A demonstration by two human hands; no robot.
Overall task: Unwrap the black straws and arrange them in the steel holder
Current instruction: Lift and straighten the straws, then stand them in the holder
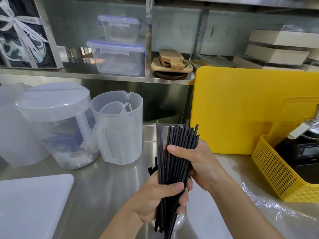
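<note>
Bottom centre: the straws are clamped as one bare bundle, left hand closed low, right hand closed higher, probably so the ends get evened up. A rim, maybe the holder, is glimpsed just underneath. Wrap lies lower right.

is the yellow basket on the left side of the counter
No, the yellow basket sits at the right, beside the yellow cutting board.

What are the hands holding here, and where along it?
Both grip one bundle of black straws: the left hand near its lower part, the right hand around the middle.
</note>
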